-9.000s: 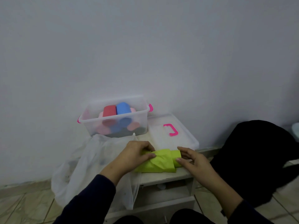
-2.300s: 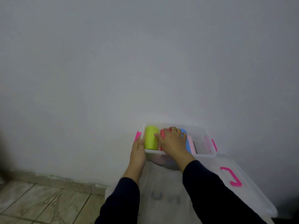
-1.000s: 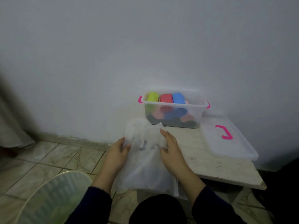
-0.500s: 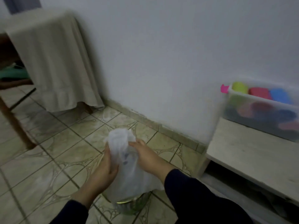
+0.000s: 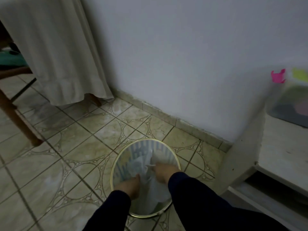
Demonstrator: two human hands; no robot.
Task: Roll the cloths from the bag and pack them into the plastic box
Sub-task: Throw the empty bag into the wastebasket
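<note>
The crumpled white plastic bag [image 5: 154,185] sits inside a round bin with a gold rim [image 5: 115,165] on the floor. My left hand [image 5: 129,186] and my right hand [image 5: 162,171] both reach into the bin and grip the bag. The clear plastic box [image 5: 290,99] with a pink clip stands blurred at the far right on a low white table [image 5: 283,147]. Rolled cloths show in it, a yellow-green one [image 5: 300,74] on top.
A table draped in a beige cloth [image 5: 55,50] stands at the upper left, with a wooden leg [image 5: 20,124] beside it. Patterned floor tiles [image 5: 71,147] spread around the bin. A white wall [image 5: 183,55] runs behind.
I have turned left and down from the table. Both hands carried the emptied bag off the table and lowered it into the floor bin.
</note>
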